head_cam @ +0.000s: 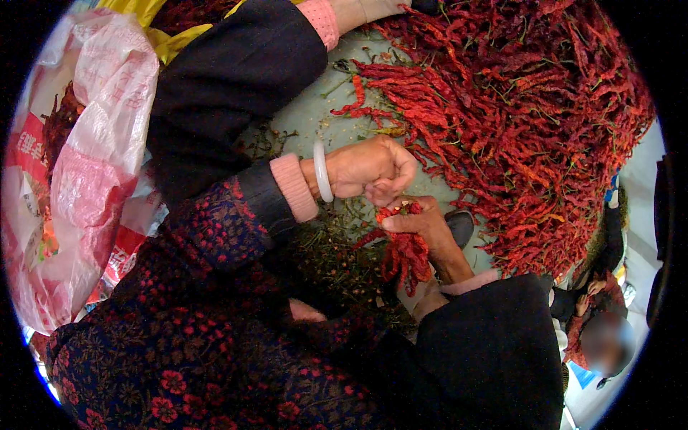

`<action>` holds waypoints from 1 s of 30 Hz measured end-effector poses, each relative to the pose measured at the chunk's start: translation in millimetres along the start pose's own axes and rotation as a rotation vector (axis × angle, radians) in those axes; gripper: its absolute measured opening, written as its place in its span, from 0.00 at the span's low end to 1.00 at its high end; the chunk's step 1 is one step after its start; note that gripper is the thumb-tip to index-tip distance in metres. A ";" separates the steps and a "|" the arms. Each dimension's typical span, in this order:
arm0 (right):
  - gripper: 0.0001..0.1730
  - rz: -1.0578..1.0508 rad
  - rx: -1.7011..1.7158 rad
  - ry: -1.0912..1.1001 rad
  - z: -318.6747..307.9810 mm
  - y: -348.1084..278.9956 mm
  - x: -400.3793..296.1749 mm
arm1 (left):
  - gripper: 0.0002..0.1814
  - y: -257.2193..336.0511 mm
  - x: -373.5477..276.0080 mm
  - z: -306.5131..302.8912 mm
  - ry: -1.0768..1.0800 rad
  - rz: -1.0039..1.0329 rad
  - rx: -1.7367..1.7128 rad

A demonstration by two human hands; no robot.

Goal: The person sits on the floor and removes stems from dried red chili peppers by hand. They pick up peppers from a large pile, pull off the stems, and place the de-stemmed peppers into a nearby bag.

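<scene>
My right hand (424,217) grips a small bunch of dried red chillies (408,252), its thumb lying across them and their tips hanging loose. Small pale bits show at the bunch's upper end. My left hand (376,169), with a white bangle (322,171) on its wrist, is curled closed just beside that end. Its fingertips appear to meet the thumb; no object shows between them, though the palm side is partly hidden. Beyond both hands spreads a large heap of dried red chillies (532,123) on the pale floor (344,102). Several loose chillies (357,97) lie at its near edge.
Stems and debris (344,263) litter the floor between my black-clad legs. A white and red plastic sack (113,97) holding dried chillies (64,123) stands at the left. Yellow plastic (172,45) surrounds more chillies at the top. A person (596,317) is at the lower right.
</scene>
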State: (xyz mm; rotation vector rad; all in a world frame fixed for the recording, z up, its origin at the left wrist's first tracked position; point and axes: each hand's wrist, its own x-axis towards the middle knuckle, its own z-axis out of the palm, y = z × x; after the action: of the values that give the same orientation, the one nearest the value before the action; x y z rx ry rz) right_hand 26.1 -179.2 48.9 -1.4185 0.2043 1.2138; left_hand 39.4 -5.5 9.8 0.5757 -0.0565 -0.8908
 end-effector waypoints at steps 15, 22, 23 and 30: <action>0.09 -0.070 0.372 0.181 -16.0 14.3 -16.2 | 0.06 -18.0 3.8 -27.2 0.142 0.242 -0.257; 0.08 -0.064 0.295 0.247 -11.1 14.3 -2.2 | 0.07 -30.1 6.5 -16.3 0.206 0.229 -0.161; 0.09 -0.067 0.279 0.222 -9.6 14.3 0.0 | 0.07 -32.4 6.8 -12.3 0.259 0.223 -0.106; 0.10 -0.081 0.241 0.145 -13.8 21.4 12.5 | 0.08 -34.6 7.4 -3.9 0.365 0.251 -0.043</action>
State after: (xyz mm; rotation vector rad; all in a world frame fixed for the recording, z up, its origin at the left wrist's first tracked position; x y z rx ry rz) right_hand 23.5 -190.2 22.9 -1.2908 0.3775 0.9854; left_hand 20.3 -26.1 -12.1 0.6672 0.2161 -0.5323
